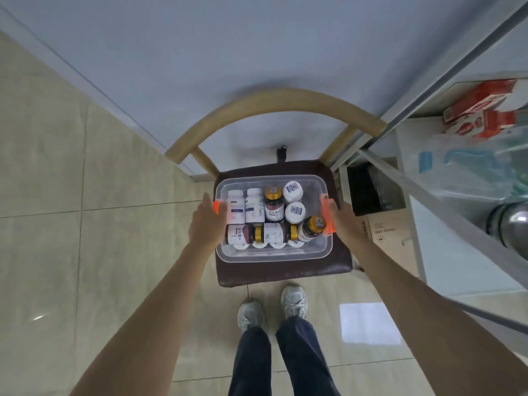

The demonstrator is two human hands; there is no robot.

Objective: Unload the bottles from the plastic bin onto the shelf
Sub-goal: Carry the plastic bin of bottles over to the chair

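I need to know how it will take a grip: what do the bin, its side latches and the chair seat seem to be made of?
Bin: clear, glossy plastic, since the bottles show through its walls. Side latches: opaque orange plastic, probably rigid. Chair seat: dark brown padded cover, matte, perhaps leather or fabric; the picture leaves that open.

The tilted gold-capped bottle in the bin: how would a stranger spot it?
Find the chair by the wall, then the clear plastic bin on its seat. By the bin's right orange latch, near the right hand, the gold-capped dark bottle alone leans diagonally.
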